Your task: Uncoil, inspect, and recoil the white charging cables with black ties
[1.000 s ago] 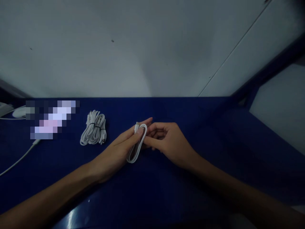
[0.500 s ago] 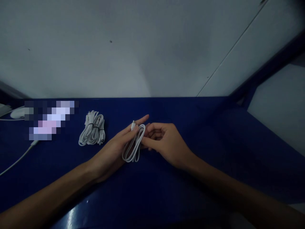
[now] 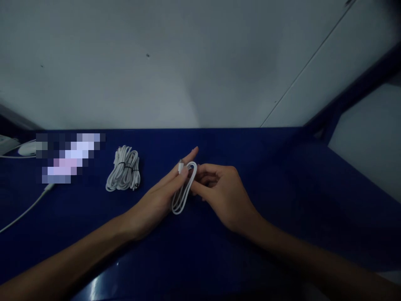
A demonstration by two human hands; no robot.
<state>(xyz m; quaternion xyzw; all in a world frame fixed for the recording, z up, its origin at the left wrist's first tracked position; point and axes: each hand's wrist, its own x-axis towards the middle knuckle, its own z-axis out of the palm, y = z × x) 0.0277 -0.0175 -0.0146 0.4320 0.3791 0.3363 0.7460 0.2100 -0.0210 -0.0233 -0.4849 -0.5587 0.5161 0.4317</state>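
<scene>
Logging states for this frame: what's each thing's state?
Left hand: gripping slim white looped cable
Looped cable: coiled, plug exposed
Right hand: fingers curled beside it; grip unclear
Thick white cable bundle: coiled, tied, lying on glossy blue table
Thin white cord: loose, curved
Bright pixelated oblong shape: masked, state unreadable
White rounded object, far left: partly masked

The coiled charging cable [image 3: 187,192] at the centre of the frame has a smooth jacket that looks like soft plastic; its USB plug [image 3: 181,167] pairs a smooth plastic housing with a dull metal tip. The bundled cables [image 3: 123,177] at centre left look equally smooth and plastic. The counter [image 3: 163,263] is slick and glossy, mirroring a bright streak at lower left. The wall panel [image 3: 188,83] across the top is matt.
</scene>
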